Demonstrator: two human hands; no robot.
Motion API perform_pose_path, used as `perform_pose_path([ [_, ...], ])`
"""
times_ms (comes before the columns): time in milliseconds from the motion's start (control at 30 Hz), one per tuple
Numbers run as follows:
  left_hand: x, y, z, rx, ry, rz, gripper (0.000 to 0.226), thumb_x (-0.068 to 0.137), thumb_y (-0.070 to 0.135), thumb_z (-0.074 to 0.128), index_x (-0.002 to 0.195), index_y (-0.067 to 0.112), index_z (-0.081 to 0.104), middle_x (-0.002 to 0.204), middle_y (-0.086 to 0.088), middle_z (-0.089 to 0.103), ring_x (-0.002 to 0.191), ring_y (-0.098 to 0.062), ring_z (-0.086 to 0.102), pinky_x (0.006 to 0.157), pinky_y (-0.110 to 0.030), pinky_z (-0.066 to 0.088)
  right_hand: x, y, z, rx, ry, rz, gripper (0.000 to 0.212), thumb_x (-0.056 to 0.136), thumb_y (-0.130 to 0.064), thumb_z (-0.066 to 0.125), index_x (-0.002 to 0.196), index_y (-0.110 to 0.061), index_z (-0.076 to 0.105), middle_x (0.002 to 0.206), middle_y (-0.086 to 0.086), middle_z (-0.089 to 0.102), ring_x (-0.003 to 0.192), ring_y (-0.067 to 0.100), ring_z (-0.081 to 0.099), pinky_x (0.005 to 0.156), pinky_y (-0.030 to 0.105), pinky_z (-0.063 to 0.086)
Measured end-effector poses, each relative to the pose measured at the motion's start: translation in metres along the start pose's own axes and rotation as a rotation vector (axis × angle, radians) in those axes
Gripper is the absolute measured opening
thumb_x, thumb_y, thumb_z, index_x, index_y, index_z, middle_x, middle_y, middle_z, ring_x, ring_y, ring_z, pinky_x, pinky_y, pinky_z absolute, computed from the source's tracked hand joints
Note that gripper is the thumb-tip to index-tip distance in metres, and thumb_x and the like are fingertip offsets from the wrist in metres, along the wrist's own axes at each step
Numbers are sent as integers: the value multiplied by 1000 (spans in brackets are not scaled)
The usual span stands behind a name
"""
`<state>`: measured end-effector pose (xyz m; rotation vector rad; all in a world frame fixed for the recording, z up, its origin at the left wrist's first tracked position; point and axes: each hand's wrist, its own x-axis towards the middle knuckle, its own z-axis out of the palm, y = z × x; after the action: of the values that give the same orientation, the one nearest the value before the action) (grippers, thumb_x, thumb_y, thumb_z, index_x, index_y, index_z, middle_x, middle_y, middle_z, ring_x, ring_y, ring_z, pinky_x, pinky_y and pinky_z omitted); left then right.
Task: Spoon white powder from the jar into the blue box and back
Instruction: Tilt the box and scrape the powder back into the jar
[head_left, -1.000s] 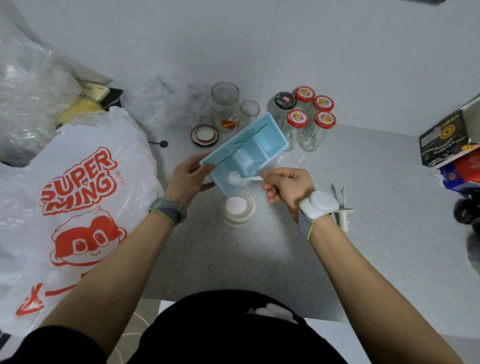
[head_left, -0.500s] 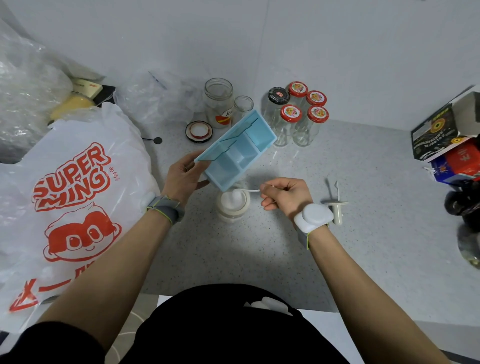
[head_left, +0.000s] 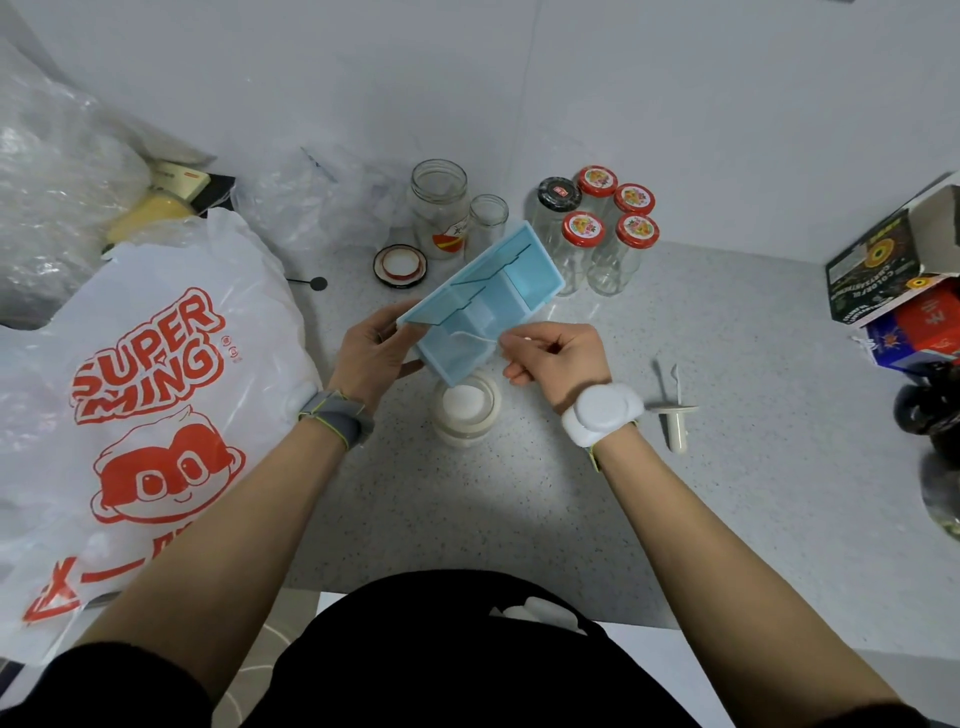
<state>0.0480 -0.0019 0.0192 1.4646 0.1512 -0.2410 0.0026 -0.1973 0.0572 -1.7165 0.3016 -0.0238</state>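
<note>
My left hand (head_left: 371, 351) grips the blue box (head_left: 524, 283) by its near left side and holds it tilted in the air, open lid toward the left. Directly below its lower corner stands the open jar (head_left: 466, 410) with white powder inside. My right hand (head_left: 553, 356) pinches the handle of a thin white spoon (head_left: 470, 336). The spoon's bowl reaches into the box's near compartment. I cannot tell whether powder lies on the spoon.
Two open glass jars (head_left: 439, 208) and several lidded bottles (head_left: 597, 234) stand at the back, with a loose lid (head_left: 400, 265) in front. A large printed plastic bag (head_left: 145, 374) fills the left. White tools (head_left: 674, 410) lie to the right, cartons (head_left: 893, 275) at the far right.
The spoon went from the box down over the jar, then came back up into the box's near compartment. The left hand kept the box tilted above the jar.
</note>
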Motion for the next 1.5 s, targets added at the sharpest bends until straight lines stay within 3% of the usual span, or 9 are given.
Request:
perform_pose_path([
  [167,0,4,1,29,-8,18,24,94,19,59,118,20,64,101,6,68,87,-1,67,78,-32,59,13,-2,7,-635,-94,-435,12,85,-19,66,84,-11,75,75,12,70,71,26,66,73,34,51],
  [267,0,6,2,31,-11,30,26,94,16,59,119,18,63,101,5,68,87,-1,67,78,-32,59,13,0,9,-769,-151,-463,16,88,-20,63,89,-9,75,80,14,70,80,31,64,75,32,47],
  [367,-1,6,3,30,-27,38,26,94,16,60,120,17,64,101,3,69,89,-4,68,77,-33,59,7,4,14,-658,-121,-314,17,87,-20,63,82,-9,74,69,9,71,66,23,65,72,29,51],
  [467,-2,4,6,46,-55,46,25,94,15,60,119,18,64,100,4,70,88,-4,69,77,-32,59,1,5,21,-344,-76,-19,19,87,-14,63,71,-5,71,58,9,65,42,12,57,53,27,53],
  [600,0,5,5,53,-65,48,25,94,15,60,118,18,64,100,5,70,87,-2,69,75,-30,59,1,3,17,0,-24,192,18,87,-6,63,71,1,67,54,10,59,36,12,52,40,22,48],
  [733,3,5,2,36,-37,51,21,94,15,59,113,20,65,96,4,69,86,-2,68,77,-33,59,4,-2,10,153,21,304,14,87,-3,62,74,2,65,46,4,57,32,10,49,36,19,45],
  [933,5,5,0,28,-40,28,20,94,17,60,112,23,65,100,2,69,93,-10,67,79,-37,59,6,-8,2,214,37,315,9,86,-4,64,79,3,66,53,8,58,34,11,48,36,19,44],
  [1200,8,-4,-6,-20,38,-9,23,95,19,59,117,19,66,104,1,67,101,-15,64,76,-34,59,0,-2,-14,145,-6,245,15,85,1,62,70,-1,65,45,3,58,35,12,50,38,21,47],
  [1500,4,-4,-1,-8,29,-2,23,94,18,60,117,18,65,101,4,67,94,-7,65,78,-34,59,-10,18,-13,-63,-46,166,9,83,3,62,78,-1,69,61,11,61,43,12,58,48,25,54],
])
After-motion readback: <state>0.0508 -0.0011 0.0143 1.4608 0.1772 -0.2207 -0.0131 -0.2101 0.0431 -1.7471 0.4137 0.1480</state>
